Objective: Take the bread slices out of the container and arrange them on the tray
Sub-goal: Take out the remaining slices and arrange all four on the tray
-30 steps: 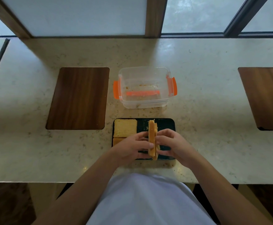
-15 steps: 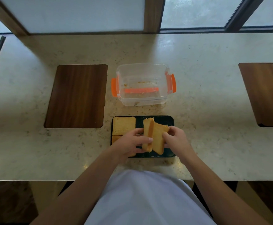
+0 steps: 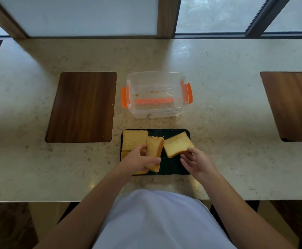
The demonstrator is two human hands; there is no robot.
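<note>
- My left hand (image 3: 139, 159) grips a bread stack (image 3: 153, 153) tilted above the black tray (image 3: 171, 167).
- My right hand (image 3: 198, 163) pinches one slice (image 3: 177, 146) at the tray's far right corner.
- Another slice (image 3: 133, 141) lies flat far left.
- The clear container (image 3: 156, 95) sits on the table (image 3: 218, 159) beyond, holding only crumbs.

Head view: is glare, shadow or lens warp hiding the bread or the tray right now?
Head view: window glare sits on the far counter, off the tray; a soft shadow runs from the window post toward the container; the wide lens bows the counter's edges; the slices in the left hand and at the right hand look slightly soft, but readable.
</note>
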